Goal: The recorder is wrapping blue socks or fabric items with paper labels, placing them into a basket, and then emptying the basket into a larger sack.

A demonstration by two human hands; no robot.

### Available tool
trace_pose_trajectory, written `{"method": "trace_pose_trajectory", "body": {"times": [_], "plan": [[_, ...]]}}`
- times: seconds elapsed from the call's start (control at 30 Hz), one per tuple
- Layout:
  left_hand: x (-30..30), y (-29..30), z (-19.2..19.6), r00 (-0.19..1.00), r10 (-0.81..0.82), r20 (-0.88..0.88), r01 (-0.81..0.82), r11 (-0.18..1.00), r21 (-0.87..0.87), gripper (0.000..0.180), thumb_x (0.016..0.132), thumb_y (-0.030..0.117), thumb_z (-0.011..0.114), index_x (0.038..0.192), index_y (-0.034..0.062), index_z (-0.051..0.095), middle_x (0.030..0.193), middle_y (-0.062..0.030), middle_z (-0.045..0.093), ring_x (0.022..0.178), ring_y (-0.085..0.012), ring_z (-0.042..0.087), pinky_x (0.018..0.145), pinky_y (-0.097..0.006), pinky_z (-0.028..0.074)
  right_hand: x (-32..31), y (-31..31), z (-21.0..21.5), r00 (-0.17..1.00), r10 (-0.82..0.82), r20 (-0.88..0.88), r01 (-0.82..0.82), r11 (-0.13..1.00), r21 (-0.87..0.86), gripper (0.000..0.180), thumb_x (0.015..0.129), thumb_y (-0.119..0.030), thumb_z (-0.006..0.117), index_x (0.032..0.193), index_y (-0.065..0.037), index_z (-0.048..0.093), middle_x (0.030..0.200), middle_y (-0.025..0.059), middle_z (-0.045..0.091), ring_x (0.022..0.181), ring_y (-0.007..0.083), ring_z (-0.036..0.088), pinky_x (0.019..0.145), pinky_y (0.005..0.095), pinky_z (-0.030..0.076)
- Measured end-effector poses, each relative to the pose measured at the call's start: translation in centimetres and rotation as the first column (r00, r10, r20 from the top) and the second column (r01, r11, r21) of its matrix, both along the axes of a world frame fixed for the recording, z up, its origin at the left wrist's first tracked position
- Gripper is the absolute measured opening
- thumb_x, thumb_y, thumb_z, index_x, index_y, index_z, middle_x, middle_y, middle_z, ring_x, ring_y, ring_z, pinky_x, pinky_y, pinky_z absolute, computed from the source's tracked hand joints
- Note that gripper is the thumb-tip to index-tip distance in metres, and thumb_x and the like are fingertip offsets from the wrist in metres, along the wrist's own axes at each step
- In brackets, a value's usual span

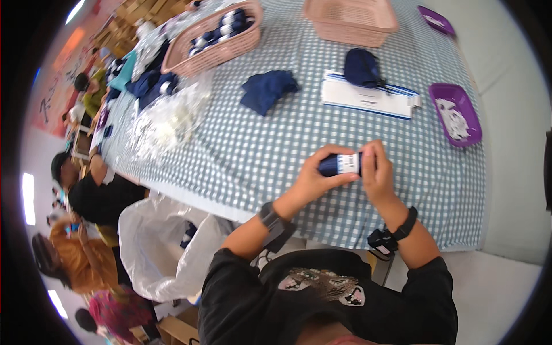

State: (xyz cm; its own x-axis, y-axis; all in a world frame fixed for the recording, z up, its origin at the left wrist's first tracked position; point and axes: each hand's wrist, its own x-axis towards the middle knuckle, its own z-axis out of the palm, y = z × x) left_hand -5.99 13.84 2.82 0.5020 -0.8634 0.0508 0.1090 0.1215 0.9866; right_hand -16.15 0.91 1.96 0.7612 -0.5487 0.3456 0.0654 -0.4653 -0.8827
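Observation:
Over the near part of the checked tablecloth [276, 172], I hold a rolled navy cloth bundle [348, 165] with a white label band around its middle. My left hand [319, 172] is wrapped round its left end. At the other end, the fingers of my right hand [376, 175] are pressed together against the roll. Farther off lies a crumpled navy cloth [268, 92]. A small navy drawstring pouch [362, 67] rests on the edge of a stack of white printed strips [368, 100] with blue borders.
Purple trays [472, 138] line the right side; the nearer holds white slips. Two pink baskets [351, 37] stand at the back, the left one holding banded navy rolls. Clear plastic bags [167, 129] lie left. Below hangs a plastic-lined bin [146, 247]. People work along the left.

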Motion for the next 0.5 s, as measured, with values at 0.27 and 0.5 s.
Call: {"method": "trace_pose_trajectory", "body": {"times": [0.27,0.5], "plan": [[-1.0,-0.7,-1.5,0.981,0.115,0.157,-0.093,0.985,-0.146,0.042,0.072,0.013,0.079,0.107,0.0046,0.058,0.1,-0.0049,0.062,0.091,-0.0086,0.058,0.074,-0.023,0.049,0.0,-0.7,-1.5,0.999,-0.027,0.046,0.025,0.999,0.025,0.026,0.098,-0.023,0.037,0.082,-0.005,0.046,0.067,0.0048,0.048,0.06,0.0107,0.047,0.055,0.0268,0.039],[-0.6,0.8,-0.9,0.884,0.241,0.4,-0.21,0.97,-0.121,0.044,0.069,0.017,0.081,0.106,0.0068,0.06,0.098,-0.0039,0.06,0.085,-0.0105,0.056,0.074,-0.025,0.046,0.2,-0.4,-1.3,0.994,0.108,-0.027,-0.096,0.953,0.286,0.035,0.099,-0.035,0.029,0.085,-0.007,0.046,0.068,0.0,0.043,0.058,0.0045,0.041,0.048,0.0205,0.034]]}}
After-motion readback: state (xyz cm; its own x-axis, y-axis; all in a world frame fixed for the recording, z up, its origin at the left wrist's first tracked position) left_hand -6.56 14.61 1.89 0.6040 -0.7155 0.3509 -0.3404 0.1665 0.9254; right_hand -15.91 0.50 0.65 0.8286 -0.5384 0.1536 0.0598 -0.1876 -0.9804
